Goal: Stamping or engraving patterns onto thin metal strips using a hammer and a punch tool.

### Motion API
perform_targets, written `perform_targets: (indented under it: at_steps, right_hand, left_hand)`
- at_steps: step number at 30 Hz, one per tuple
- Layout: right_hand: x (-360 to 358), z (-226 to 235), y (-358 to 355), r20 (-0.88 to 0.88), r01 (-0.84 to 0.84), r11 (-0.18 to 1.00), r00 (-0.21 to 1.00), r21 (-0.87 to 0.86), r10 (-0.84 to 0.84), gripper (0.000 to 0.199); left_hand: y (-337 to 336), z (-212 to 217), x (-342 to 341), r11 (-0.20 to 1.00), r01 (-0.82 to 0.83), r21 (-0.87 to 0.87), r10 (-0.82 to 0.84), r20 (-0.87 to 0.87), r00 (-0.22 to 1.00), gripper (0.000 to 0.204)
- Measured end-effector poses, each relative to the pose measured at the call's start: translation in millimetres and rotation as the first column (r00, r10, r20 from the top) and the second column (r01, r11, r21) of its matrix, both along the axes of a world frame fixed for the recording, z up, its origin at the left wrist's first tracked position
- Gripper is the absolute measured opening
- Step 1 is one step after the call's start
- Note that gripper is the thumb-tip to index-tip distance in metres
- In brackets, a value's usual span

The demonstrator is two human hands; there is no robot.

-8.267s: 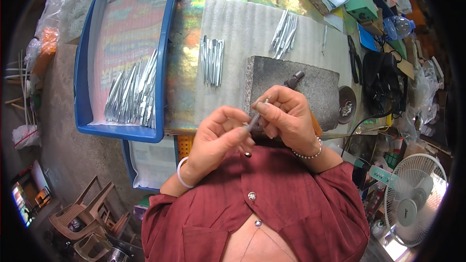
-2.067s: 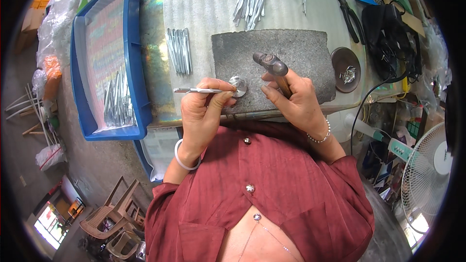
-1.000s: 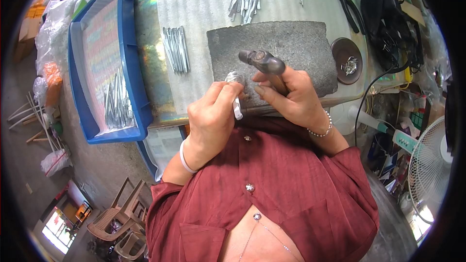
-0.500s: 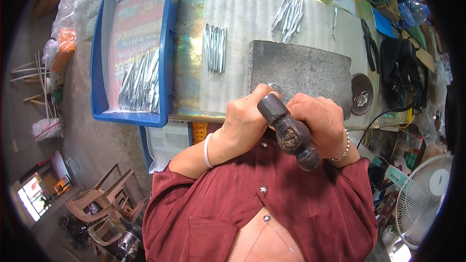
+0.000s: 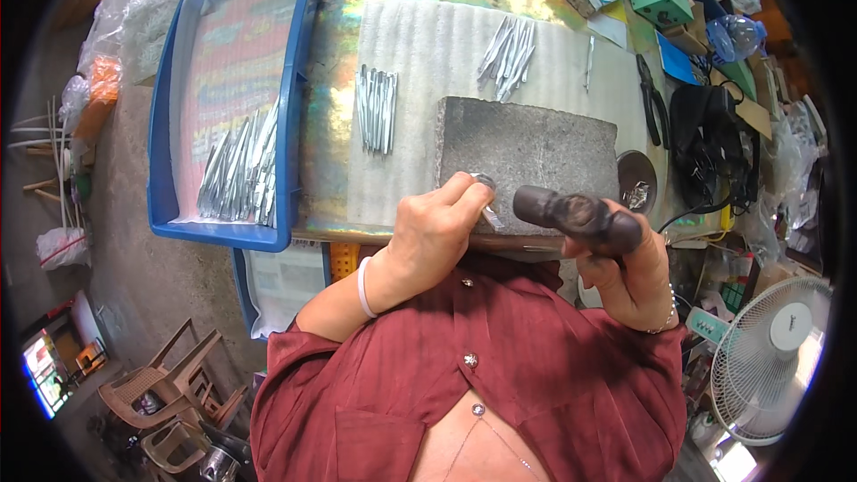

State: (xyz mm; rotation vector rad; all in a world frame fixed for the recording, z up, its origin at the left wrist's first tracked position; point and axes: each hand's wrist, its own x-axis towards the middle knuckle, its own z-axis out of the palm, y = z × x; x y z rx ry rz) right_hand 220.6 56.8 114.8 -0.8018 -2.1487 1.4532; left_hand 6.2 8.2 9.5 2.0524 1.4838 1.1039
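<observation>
My left hand (image 5: 437, 230) pinches a small shiny metal piece (image 5: 487, 199) against the near edge of a grey stone block (image 5: 527, 147). A dark hammer (image 5: 576, 217) is raised in my right hand (image 5: 632, 272), its head to the right of the metal piece, above the block's near edge. On the white foam mat (image 5: 428, 54) lie a row of thin metal strips (image 5: 376, 109) left of the block and a looser pile of strips (image 5: 509, 45) behind it.
A blue tray (image 5: 299, 107) at the left holds several more metal strips (image 5: 239, 174). A small round dish (image 5: 636, 183), pliers (image 5: 653, 109), a black bag (image 5: 710, 147) and clutter sit at the right. A white fan (image 5: 777, 357) stands lower right; plastic chairs (image 5: 170, 393) lower left.
Over the earlier frames my left hand set the metal piece on the block while my right hand took up the hammer. In the last half second the hammer swung up and to the right.
</observation>
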Motion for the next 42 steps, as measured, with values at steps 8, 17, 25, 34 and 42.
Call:
perform_targets:
  at_steps: [8, 17, 25, 34, 42]
  right_hand:
    - [-5, 17, -5, 0.021, 0.006, 0.974, 1.000, 0.226, -0.011, 0.043]
    - [-5, 13, -6, 0.115, -0.095, 0.879, 0.992, 0.468, 0.046, 0.055]
    - [-4, 11, -8, 0.155, -0.117, 0.840, 0.987, 0.530, 0.040, 0.053]
    - [-4, 21, -8, 0.225, -0.133, 0.793, 0.974, 0.595, -0.005, 0.053]
    - [-1, 33, -13, 0.079, 0.014, 0.906, 0.996, 0.422, -0.052, 0.033]
  left_hand:
    - [1, 1, 1, 0.999, 0.013, -0.031, -0.013, 0.019, 1.000, 0.023]
    - [2, 4, 1, 0.999, 0.023, -0.032, -0.022, 0.018, 1.000, 0.022]
    - [0, -1, 1, 0.999, 0.017, -0.036, -0.017, -0.002, 1.000, 0.023]
    - [4, 3, 2, 0.999, 0.016, -0.039, -0.018, -0.029, 0.999, 0.020]
    - [4, 3, 3, 0.999, 0.032, -0.031, -0.032, 0.000, 0.999, 0.021]
